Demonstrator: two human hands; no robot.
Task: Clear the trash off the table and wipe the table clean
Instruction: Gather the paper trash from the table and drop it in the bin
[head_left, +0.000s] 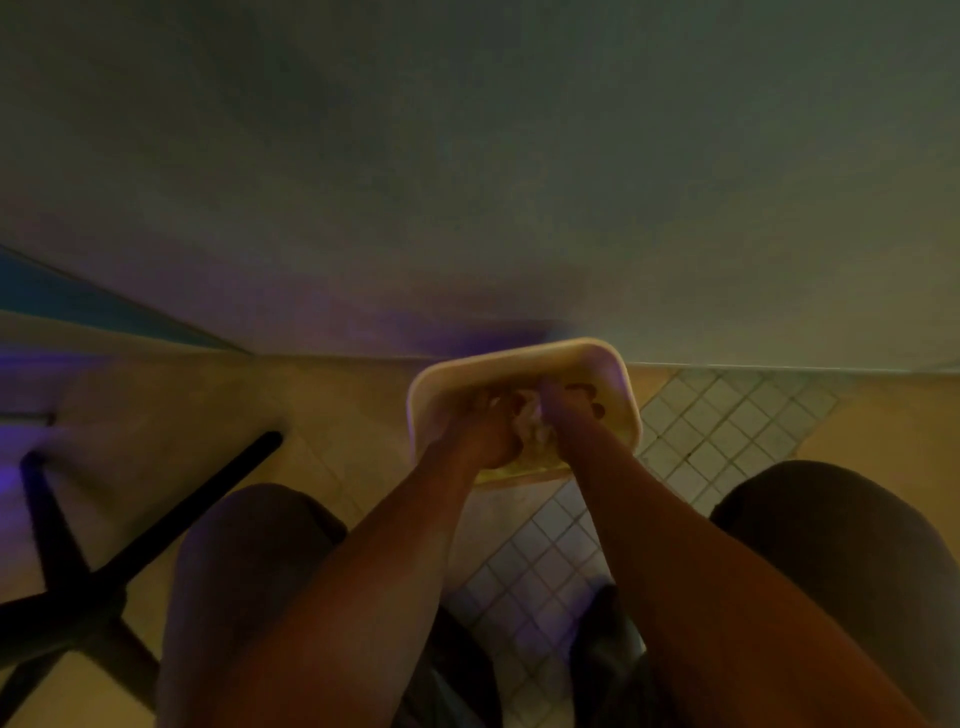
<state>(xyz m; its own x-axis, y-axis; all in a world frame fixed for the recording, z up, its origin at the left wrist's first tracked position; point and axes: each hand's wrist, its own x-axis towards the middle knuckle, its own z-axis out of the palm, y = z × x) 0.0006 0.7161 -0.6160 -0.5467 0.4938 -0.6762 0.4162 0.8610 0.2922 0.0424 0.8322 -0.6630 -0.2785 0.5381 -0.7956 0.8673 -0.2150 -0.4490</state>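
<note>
Knees and tiled floor (545, 571) sat nearest, black chair legs (78, 545) at near left. Farther out, both forearms met over a pale bin (519, 358) standing against the wall (467, 156). Left hand (488, 436) and right hand (566, 421) were curled together around crumpled white trash (530, 421) just above the opening. Exact finger grip was too blurred to tell. Risk, judged: letting go off-centre could drop it on the floor.

No text, label, brand, number or sign is showing legibly anywhere; the dim, blurred view is leaving nothing readable.
</note>
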